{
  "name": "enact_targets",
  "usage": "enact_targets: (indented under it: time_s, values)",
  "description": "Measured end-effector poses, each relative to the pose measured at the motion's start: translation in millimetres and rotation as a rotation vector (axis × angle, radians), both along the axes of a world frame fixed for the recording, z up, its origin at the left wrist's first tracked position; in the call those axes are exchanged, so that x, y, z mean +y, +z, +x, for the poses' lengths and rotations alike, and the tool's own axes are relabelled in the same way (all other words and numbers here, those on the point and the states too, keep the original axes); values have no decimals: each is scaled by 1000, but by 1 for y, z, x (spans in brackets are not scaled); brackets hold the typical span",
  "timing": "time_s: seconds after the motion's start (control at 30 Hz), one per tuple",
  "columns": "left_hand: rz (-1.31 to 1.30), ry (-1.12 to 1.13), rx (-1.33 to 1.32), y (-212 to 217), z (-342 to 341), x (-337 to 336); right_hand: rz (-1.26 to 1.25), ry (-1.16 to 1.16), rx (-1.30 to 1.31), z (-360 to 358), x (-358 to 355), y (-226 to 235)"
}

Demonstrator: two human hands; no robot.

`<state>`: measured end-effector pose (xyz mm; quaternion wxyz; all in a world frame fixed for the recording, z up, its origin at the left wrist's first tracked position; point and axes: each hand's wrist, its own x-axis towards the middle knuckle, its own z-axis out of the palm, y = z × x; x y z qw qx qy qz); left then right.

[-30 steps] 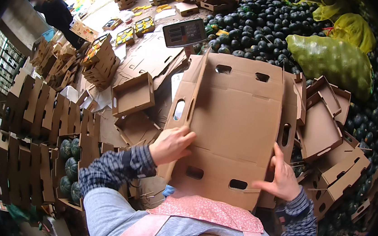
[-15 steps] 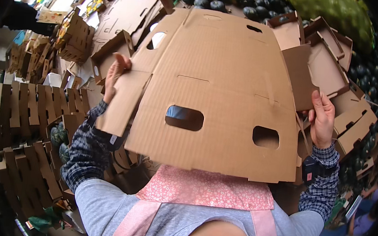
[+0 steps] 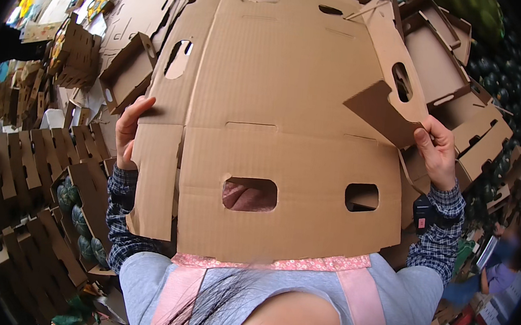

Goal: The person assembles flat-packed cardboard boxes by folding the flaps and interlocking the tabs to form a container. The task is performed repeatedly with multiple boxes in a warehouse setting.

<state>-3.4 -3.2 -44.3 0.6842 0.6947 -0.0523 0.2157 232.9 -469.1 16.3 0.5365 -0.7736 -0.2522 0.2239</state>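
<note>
A large brown cardboard box blank (image 3: 292,90) spans the space in front of my chest, partly unfolded, with oval handle holes and slots. At its left edge my left hand (image 3: 128,130) grips the side panel, fingertips curled onto the face. My right hand (image 3: 438,153) pinches the right side flap (image 3: 400,82), thumb in front. That flap stands folded up, and its small end tab (image 3: 375,111) angles inward over the blank. The left side panel lies nearly flat. The blank's near edge rests against or just above my pink apron (image 3: 276,263); which one, I cannot tell.
Stacked cardboard trays (image 3: 35,159) fill the left, with a box of dark green squashes (image 3: 79,223) beside them. An open tray (image 3: 129,78) lies beyond my left hand. More trays (image 3: 430,60) and a squash heap (image 3: 507,80) are at right. Another person (image 3: 504,270) is at lower right.
The blank has turned more level and come closer to my body. The right flap has swung up and inward, its end tab now folded over the blank. My left hand has shifted left and down.
</note>
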Motion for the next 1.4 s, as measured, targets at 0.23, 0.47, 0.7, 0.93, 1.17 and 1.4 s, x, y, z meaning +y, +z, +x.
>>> enact_targets:
  time_s: [0.23, 0.47, 0.7, 0.93, 1.17, 1.4]
  values:
    - [836, 81, 152, 39, 9, -73, -243, 385, -635, -13, 19, 10]
    - [494, -75, 314, 42, -23, -80, -12, 391, -27, -45, -25, -18]
    - [289, 483, 304, 11, -5, -126, 77, -212, -307, -95, 9, -56]
    - [1315, 407, 230, -3, -4, -133, -498, -28, -1148, -94, 38, -54]
    - [1512, -324, 404, 18, 14, -144, -686, 655, -693, -76, 64, -36]
    - [1343, -873, 485, 25, 28, -132, -479, 1030, -353, -50, 58, -31]
